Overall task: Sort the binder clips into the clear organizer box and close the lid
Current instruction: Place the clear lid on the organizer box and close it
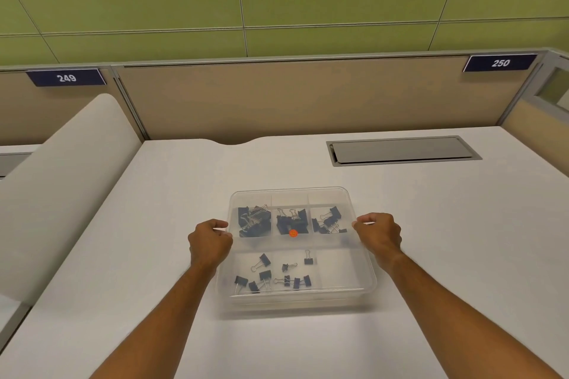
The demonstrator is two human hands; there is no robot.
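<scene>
While pinching the lid [292,198] at its two side edges, holds it over the far half of the clear organizer box [366,286], itself flat on the worktop [431,224]. Left hand [209,240] on the left edge, right hand [380,234] on the right edge; each grip narrow, fingers curled onto thin plastic. Long axis of the lid running left to right, straight from one grip to the other and square with the box below. Binder clips [264,278] already inside: three far compartments seen through the lid, two near compartments uncovered, nothing visible in the near right one. Orange dot [293,233] mid-box, whether on lid or box cannot tell. Hinged or loose at the far edge, likewise cannot tell. Likely needs bringing down and toward the body, both sides level, neither hand nearer than the other. Risk, as a judgement: one side dropping first and jamming askew on the rim.
</scene>
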